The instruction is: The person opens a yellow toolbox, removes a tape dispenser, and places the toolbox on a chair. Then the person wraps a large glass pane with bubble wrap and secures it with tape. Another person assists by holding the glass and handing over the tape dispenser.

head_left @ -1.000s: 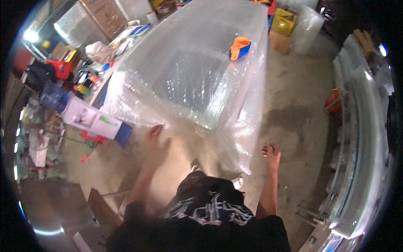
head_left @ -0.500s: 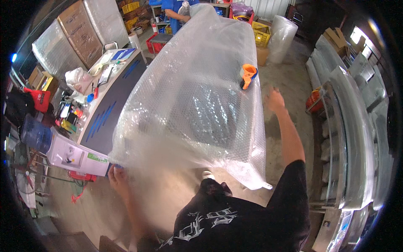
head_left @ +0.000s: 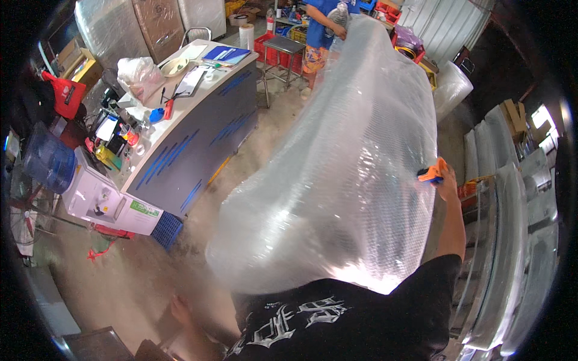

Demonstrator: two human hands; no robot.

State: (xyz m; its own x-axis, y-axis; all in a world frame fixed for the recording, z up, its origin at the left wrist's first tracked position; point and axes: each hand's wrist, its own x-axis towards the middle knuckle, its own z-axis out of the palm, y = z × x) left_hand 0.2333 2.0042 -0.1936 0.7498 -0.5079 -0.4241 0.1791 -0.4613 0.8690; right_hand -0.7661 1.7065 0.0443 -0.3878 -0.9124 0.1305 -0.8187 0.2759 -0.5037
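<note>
A long object wrapped in clear bubble wrap point(head_left: 337, 198) stretches from in front of my body to the far end, its surface shiny and loosely draped. On its right side my right hand point(head_left: 448, 185) is closed round an orange and dark blue tape dispenser point(head_left: 431, 173), which is against the wrap's edge. My left hand point(head_left: 180, 308) hangs low at the lower left, apart from the wrap; motion blurs its fingers. Across from me a person in a blue shirt point(head_left: 325, 18) has a hand point(head_left: 339, 31) at the wrap's far end.
A grey-fronted desk point(head_left: 198, 138) with papers and a plastic bag stands to the left. Near it are a water jug point(head_left: 51, 157), a white box point(head_left: 108, 204) and a metal stool point(head_left: 283, 46). Wrapped long panels point(head_left: 509, 240) line the right side. A bubble wrap roll point(head_left: 451, 89) stands behind.
My right hand has taken hold of the tape dispenser, which lay on the wrap. My left hand has dropped away from the wrap's near left corner. The view has turned left.
</note>
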